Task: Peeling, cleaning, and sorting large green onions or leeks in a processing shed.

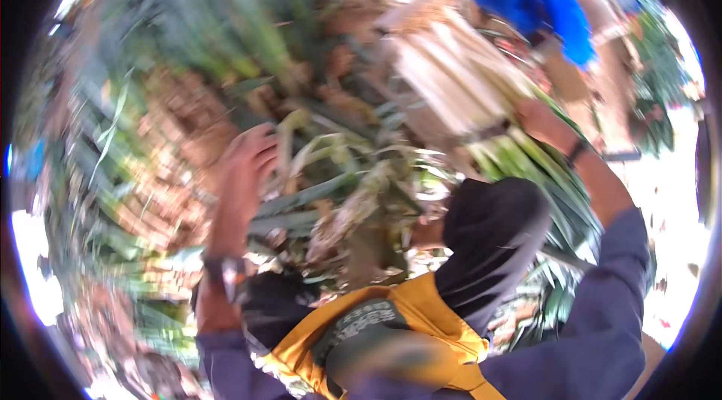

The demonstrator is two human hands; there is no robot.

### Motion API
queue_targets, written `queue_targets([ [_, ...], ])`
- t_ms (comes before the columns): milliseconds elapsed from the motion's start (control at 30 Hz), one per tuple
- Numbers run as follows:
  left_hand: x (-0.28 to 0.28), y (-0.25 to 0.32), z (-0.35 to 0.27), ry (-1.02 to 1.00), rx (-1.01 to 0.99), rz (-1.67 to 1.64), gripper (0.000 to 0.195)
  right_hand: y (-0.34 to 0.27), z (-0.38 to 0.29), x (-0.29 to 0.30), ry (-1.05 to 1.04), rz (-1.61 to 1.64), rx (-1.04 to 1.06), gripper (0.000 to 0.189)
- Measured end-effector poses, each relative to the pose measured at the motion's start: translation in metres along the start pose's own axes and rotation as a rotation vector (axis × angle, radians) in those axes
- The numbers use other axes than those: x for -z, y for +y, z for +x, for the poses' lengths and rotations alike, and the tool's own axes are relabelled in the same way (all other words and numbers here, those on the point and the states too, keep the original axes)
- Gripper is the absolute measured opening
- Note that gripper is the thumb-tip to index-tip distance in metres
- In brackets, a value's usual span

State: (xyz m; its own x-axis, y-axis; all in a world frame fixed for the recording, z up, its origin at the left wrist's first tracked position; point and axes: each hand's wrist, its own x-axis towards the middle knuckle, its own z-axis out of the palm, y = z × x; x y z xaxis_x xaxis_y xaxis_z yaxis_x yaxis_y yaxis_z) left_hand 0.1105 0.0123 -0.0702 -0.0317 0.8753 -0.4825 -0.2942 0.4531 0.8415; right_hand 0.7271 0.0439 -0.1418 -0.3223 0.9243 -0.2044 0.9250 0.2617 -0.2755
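Observation:
A bundle of leeks (445,72) lies to my right, its white shanks and trimmed root ends pointing away from me. A dark band (488,130) circles it where the white turns green, and the long leaves run back past my right knee. My right hand (544,120) grips the bundle's right side by the band; its fingertips are partly hidden. On the left, my left hand (254,151) hovers with bent, slightly parted fingers and nothing visible in it. Limp, yellowed leek leaves (321,146) lie just right of that hand. Motion blur softens much of this.
Loose leeks (242,22) are heaped at the far left, with more brown and green plant matter (163,185) along the left side. Shed leaves (361,208) litter the ground between my knees. Something bright blue (530,5), blurred, is beyond the bundle at upper right.

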Motion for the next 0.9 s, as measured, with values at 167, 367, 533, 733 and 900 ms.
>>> queue_targets([
  [167, -0.029, 0.002, -0.003, -0.154, 0.031, 0.03, 0.033, 0.037, -0.005, 0.033, -0.154, -0.182, 0.064, 0.012],
  [367, -0.01, 0.001, -0.039, -0.293, 0.01, 0.053, 0.034, -0.196, 0.041, 0.208, -0.054, 0.403, -0.144, 0.05],
  [533, 0.012, 0.004, -0.053, -0.224, 0.003, -0.018, 0.032, -0.383, 0.086, 0.245, -0.045, 0.443, 0.17, 0.055],
  [733, 0.025, 0.017, -0.05, -0.157, -0.13, -0.087, 0.03, -0.393, 0.266, 0.058, -0.138, 0.594, 0.188, 0.051],
  [900, 0.084, 0.022, -0.053, 0.141, -0.255, -0.132, 0.035, -0.33, 0.293, -0.099, -0.112, 0.144, 0.159, 0.07],
])
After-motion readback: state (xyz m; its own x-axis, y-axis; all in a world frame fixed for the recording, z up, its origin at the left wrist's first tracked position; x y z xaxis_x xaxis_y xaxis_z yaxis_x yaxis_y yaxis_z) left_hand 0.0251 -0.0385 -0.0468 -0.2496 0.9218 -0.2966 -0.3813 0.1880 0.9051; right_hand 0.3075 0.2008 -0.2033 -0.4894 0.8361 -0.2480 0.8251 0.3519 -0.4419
